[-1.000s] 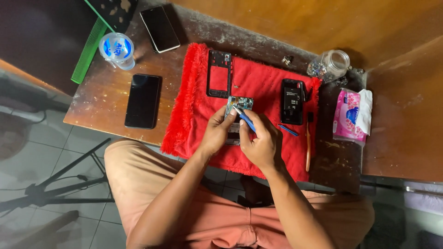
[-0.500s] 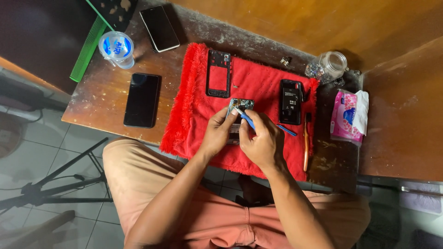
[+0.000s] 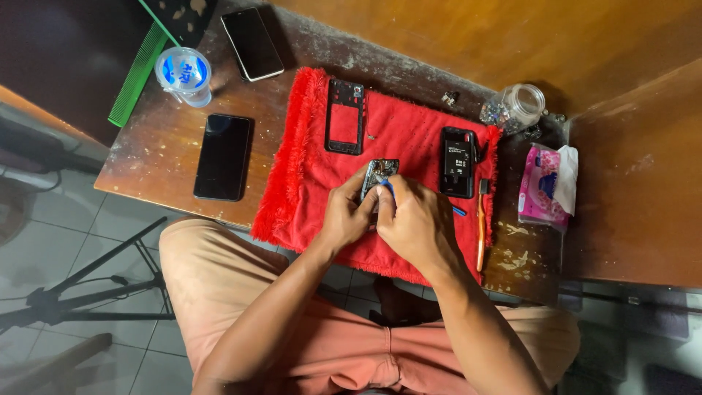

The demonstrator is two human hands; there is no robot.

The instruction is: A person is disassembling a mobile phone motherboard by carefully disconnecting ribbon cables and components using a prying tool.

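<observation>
Fingers of left hand (image 3: 349, 212) pinch small phone part (image 3: 379, 172), mid red cloth (image 3: 409, 139) nr desk (image 3: 161, 157) front edge. Right hand (image 3: 417, 223) fingers closed on blue tool (image 3: 387, 186), tip touching part.

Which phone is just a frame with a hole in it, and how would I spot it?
Find the fuzzy red cloth on the wooden table. Near its far left corner lies the empty black phone frame, beyond the left hand. Unlike the opened phone farther right, red cloth shows through its middle.
</observation>
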